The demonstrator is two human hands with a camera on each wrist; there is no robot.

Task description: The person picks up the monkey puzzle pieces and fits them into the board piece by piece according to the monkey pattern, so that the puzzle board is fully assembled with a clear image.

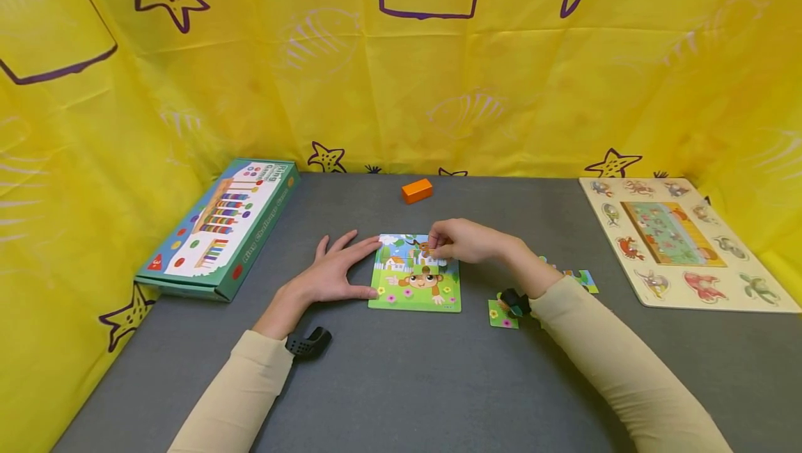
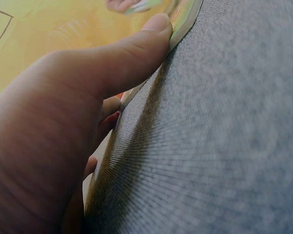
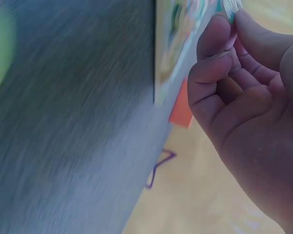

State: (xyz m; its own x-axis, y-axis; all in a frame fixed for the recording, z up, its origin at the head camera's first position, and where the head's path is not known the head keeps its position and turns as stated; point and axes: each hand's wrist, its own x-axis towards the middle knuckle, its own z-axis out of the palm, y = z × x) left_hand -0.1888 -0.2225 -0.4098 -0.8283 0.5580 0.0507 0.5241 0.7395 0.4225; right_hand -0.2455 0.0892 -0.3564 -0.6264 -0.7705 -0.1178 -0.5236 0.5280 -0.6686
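A square jigsaw puzzle (image 1: pixel 413 300) with a cartoon monkey on green ground lies in the middle of the grey table. My left hand (image 1: pixel 335 277) rests along its left edge, fingers spread, with the thumb (image 2: pixel 146 41) against the edge of the board. Over the puzzle's upper right part, my right hand (image 1: pixel 471 240) pinches a small puzzle piece (image 3: pixel 230 8) between thumb and forefinger. Most of that piece is hidden by the fingertips. A loose green piece with flowers (image 1: pixel 497 319) lies right of the board, and further pieces (image 1: pixel 587 281) lie partly behind my right forearm.
An orange block (image 1: pixel 417 191) sits behind the puzzle. At the left lies a green and white ring game box (image 1: pixel 253 230); at the right, a wooden board with sea animal pictures (image 1: pixel 683 303). Yellow cloth (image 1: pixel 388 91) hangs along the back and sides.
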